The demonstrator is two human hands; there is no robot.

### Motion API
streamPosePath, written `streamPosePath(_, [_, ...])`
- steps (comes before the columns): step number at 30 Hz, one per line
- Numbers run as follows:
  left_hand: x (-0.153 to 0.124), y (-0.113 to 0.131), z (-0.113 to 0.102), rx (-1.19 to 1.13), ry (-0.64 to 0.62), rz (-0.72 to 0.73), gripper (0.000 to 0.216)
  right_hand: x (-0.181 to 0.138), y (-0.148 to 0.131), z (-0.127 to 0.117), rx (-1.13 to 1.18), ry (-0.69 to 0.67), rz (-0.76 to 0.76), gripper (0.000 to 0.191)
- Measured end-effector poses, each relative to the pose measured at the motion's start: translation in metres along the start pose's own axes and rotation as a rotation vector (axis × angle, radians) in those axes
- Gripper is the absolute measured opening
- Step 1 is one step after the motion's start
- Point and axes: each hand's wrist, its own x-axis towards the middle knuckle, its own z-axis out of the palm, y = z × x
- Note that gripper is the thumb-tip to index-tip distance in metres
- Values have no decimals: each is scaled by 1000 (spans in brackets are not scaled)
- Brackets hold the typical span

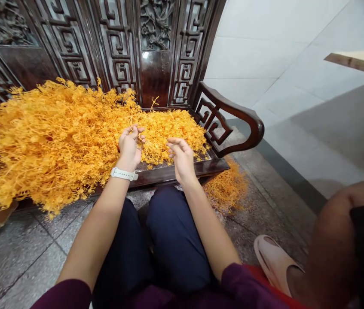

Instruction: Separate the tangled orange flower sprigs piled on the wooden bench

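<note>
A large heap of orange-yellow artificial plant sprigs [49, 133] lies across the left of a dark wooden bench. Beside it, on the right of the seat, is a lower pile of yellow plastic flower pieces [175, 128]. My left hand [129, 148], with a pale watch band [123, 174] on its wrist, pinches a thin yellow stem [131, 124] at the edge between heap and pile. Over the front of the smaller pile, my right hand [183, 161] is held with fingers curled and thumb close to them. Whether a small piece sits between those fingertips cannot be made out.
The bench's carved armrest [252, 128] rises at the right, with its fretwork back [156, 77] behind the piles. More orange stems [227, 189] lie on the floor below. Close on the right are another person's leg [330, 249] and slipper [275, 257].
</note>
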Motion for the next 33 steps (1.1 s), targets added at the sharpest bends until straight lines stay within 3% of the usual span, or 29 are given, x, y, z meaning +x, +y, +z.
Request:
streamPosePath(3, [-6,-3,5,-21,-56,-38,10,-7,11,6,-251,-108,-157,27])
streamPosePath(6, [-8,-6,7,7,-90,-31,7,-11,15,10,-285,-263,-149,32])
streamPosePath(14, [3,1,1,17,-78,25,7,-13,24,6,-121,-263,-84,33])
streamPosePath(18, [10,1,-2,6,-42,85,10,-20,15,8,-134,-255,-198,19])
streamPosePath(23, [4,-9,2,48,-59,114,13,-31,-3,9,-250,-484,-323,12])
streamPosePath(28, [-3,-19,8,73,-106,187,15,-36,-13,3,-197,-449,-385,13])
streamPosePath(30, [5,-19,5,85,-68,218,13,-44,-19,2,-116,-498,-388,15])
streamPosePath(33, [23,-12,-6,62,104,218,12,-65,-37,-1,90,-706,-379,11])
